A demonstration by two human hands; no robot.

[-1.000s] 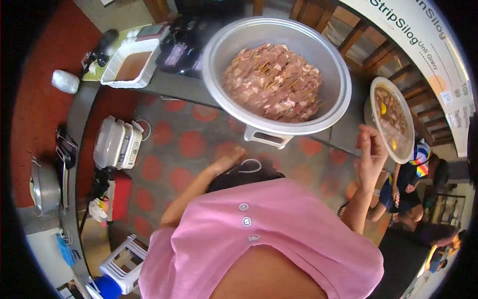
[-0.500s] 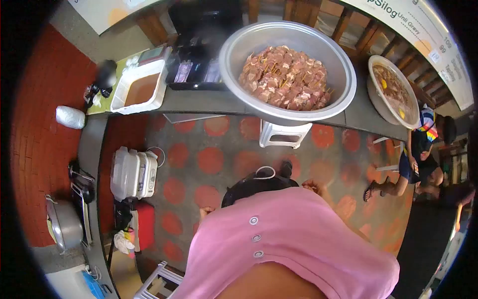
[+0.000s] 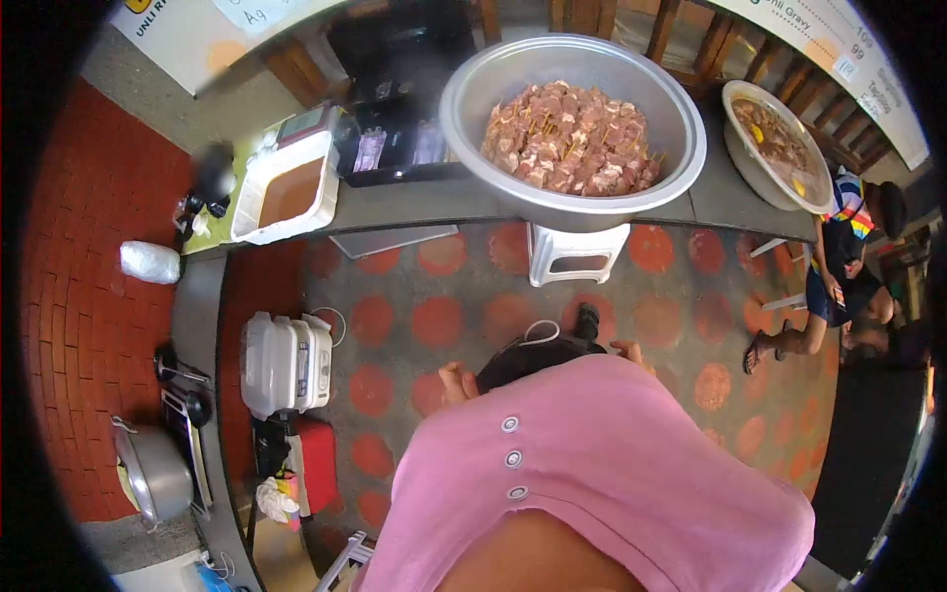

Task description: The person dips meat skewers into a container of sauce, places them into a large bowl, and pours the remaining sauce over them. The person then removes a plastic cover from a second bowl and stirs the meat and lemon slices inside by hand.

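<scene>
My left hand shows at the left side of my pink shirt, beside my dark shorts. Its fingers are curled in, and whatever they may hold is hidden. On the other side, my right hand pokes out past the shirt's edge with its fingers bent; the shirt covers most of it. A pale drawstring loops from the waist of the shorts. Ahead of me on the counter stands a large metal basin heaped with raw meat skewers.
A second basin of meat in liquid stands right on the counter. To the left is a white tub of brown sauce. Below are a white stool and a white appliance. A seated person is at right.
The view has shifted, so the room sits slightly to the right. Both hands now show a little farther from the shirt's edge, with more of the left fingers visible.
</scene>
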